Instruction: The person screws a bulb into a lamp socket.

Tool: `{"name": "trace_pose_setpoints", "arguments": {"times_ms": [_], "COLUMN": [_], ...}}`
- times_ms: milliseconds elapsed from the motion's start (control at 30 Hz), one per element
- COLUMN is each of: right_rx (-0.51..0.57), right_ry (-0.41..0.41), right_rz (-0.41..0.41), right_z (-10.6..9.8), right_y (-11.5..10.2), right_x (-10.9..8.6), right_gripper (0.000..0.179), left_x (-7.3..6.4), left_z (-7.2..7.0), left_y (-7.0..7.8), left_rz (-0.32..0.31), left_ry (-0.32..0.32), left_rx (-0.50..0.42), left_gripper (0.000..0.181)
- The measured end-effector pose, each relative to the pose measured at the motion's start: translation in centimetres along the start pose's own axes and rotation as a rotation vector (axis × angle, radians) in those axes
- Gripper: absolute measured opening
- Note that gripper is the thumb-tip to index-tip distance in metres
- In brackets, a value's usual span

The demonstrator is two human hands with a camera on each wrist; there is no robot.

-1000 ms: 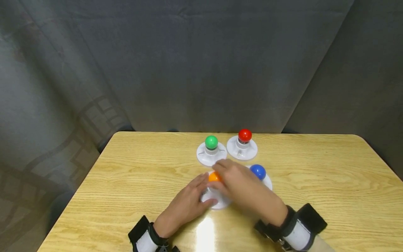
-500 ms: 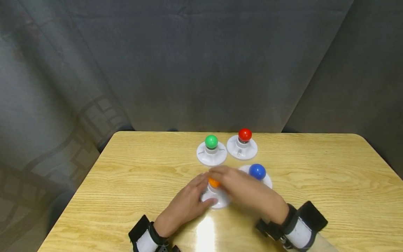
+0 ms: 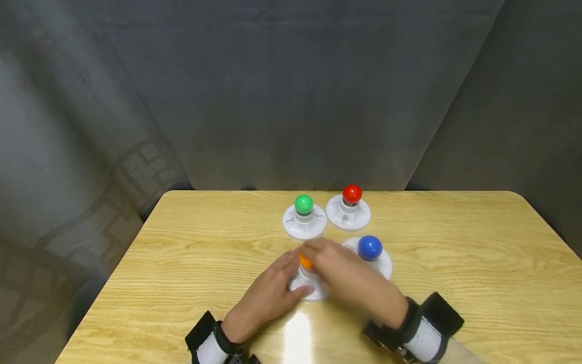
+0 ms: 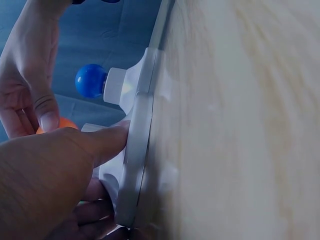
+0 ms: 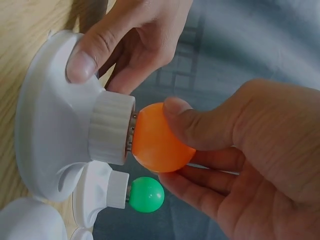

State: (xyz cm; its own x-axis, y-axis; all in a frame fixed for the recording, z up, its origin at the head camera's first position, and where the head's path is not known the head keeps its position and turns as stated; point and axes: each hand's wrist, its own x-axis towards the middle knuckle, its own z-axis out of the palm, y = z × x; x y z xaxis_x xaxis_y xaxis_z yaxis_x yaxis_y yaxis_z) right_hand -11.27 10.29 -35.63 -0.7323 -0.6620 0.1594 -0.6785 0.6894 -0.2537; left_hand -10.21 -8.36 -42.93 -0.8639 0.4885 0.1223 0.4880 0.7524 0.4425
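Observation:
An orange light bulb (image 5: 157,137) sits in the collar of a round white lamp socket (image 5: 52,115), a band of its metal thread showing between them. My right hand (image 3: 350,268) pinches the bulb between thumb and fingers, hiding much of it in the head view. From the left side my left hand (image 3: 268,298) grips the socket's base. Its thumb (image 4: 112,140) presses on the base near the rim, and its fingers reach round the far side. Just right of this socket, partly behind my right hand, a blue bulb (image 3: 370,247) stands in another white socket (image 3: 385,265).
Farther back on the wooden table (image 3: 204,242) are a green bulb (image 3: 303,204) and a red bulb (image 3: 352,194), each upright in a white socket. The sockets stand close together. A dark grey curtain (image 3: 291,101) hangs behind the table's back edge.
My right hand has shifted slightly left and toward me over the orange bulb, its fingers turned a little. My left hand has stayed on the socket.

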Motion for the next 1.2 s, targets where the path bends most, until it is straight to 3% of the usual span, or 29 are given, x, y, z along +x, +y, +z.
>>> {"name": "trace_pose_setpoints", "arguments": {"times_ms": [600,1200], "right_rx": [0.038,0.024], "right_ry": [0.024,0.05], "right_rz": [0.042,0.053], "right_z": [0.38,0.4], "right_y": [-0.52,-0.52], "right_x": [0.11,-0.19], "right_gripper": [0.035,0.03], "left_x": [-0.46,-0.25], "left_z": [0.2,0.25], "left_y": [-0.16,0.2], "left_rz": [0.027,-0.026], "left_ry": [0.058,0.015], "left_rx": [0.011,-0.019], "left_gripper": [0.073,0.075]}}
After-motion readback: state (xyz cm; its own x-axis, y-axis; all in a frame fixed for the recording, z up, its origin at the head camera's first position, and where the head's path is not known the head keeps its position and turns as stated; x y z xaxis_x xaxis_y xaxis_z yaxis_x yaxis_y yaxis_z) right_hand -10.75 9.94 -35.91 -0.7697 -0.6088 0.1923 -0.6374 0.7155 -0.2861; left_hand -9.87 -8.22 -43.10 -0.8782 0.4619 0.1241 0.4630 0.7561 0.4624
